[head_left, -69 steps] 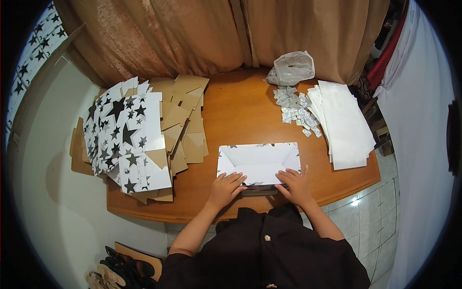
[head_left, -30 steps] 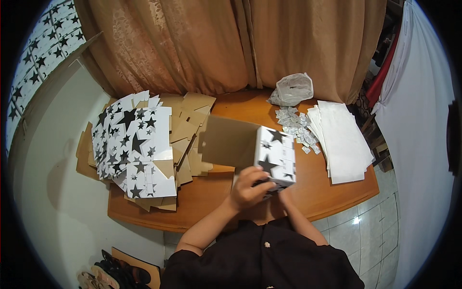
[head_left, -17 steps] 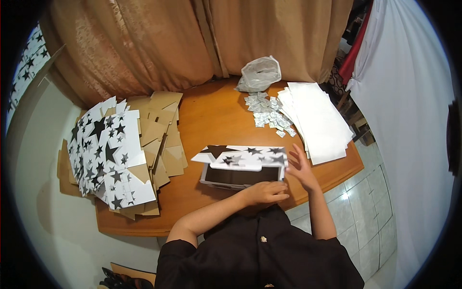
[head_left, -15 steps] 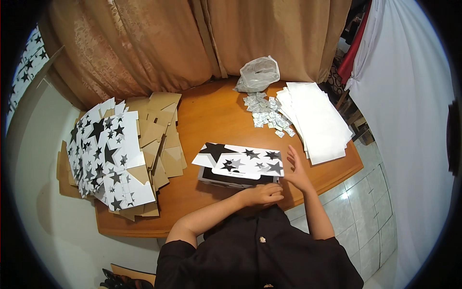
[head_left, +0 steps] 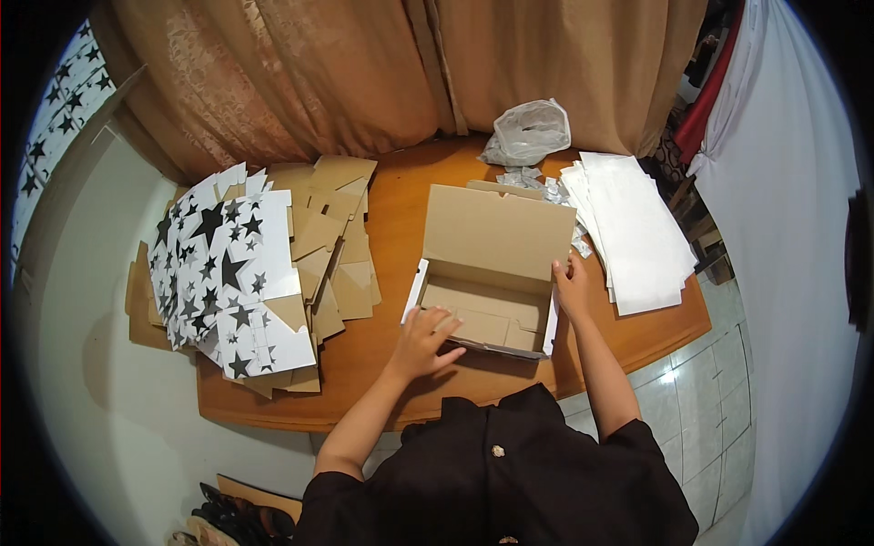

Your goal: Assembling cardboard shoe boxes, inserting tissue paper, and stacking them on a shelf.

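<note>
At the centre of the frame a folded cardboard box sits on the wooden table, its tray formed and its lid flap standing open toward the curtain. The left hand rests with fingers spread on the tray's near left corner; the right hand grips the right wall, fingers curled. This 1 box looks assembled but not closed. A stack of star-printed flat blanks at left remains unfolded.

Even, soft indoor light; glare on the floor tiles at right. Sharp centre, strong fisheye bending, black vignette at the rim.
</note>
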### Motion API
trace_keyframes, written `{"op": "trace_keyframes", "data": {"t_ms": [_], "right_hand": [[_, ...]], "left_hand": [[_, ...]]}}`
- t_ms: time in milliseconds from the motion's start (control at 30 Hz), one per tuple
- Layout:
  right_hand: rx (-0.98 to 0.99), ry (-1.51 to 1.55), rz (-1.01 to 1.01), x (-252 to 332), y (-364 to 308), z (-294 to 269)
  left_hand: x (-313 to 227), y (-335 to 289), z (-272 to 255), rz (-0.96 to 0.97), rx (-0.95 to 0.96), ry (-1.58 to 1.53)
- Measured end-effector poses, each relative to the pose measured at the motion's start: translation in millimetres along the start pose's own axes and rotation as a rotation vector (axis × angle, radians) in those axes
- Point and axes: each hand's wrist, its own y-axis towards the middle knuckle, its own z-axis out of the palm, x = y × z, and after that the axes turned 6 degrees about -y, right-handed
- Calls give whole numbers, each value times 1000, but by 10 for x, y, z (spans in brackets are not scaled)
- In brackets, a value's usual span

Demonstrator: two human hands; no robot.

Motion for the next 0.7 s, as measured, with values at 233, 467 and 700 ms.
{"op": "trace_keyframes", "data": {"t_ms": [233, 467, 700], "right_hand": [[-71, -106, -190, 248, -576, -30], [175, -242, -255, 109, -957, -317], [269, -237, -198, 92, -1003, -329]], "left_hand": [[26, -448, 158, -282, 44, 274], [-318, -211, 118, -361, 401, 140], [-13, 491, 461, -229, 780, -91]]}}
